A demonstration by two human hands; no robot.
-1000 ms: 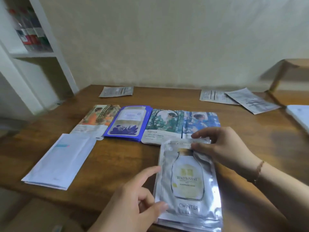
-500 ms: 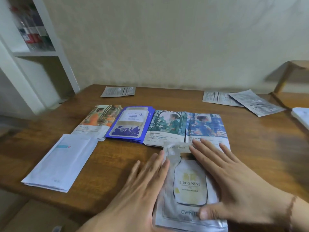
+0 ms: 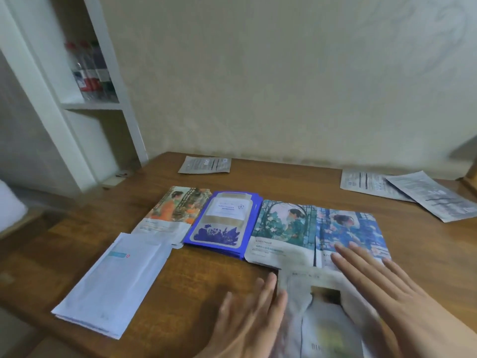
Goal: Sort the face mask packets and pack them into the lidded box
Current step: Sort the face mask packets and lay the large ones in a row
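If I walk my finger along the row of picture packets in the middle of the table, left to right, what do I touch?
Orange packet → purple packets → green packet → blue packet, where the right hand covers its near edge.

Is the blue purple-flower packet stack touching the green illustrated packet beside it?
Touching. Head view: blue purple-flower packet stack edge meets the green illustrated packet, no table showing between.

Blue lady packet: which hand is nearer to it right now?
Right. The right hand lies flat with its fingertips over the blue lady packet's lower edge. The left hand is farther left, beside the silver packet.
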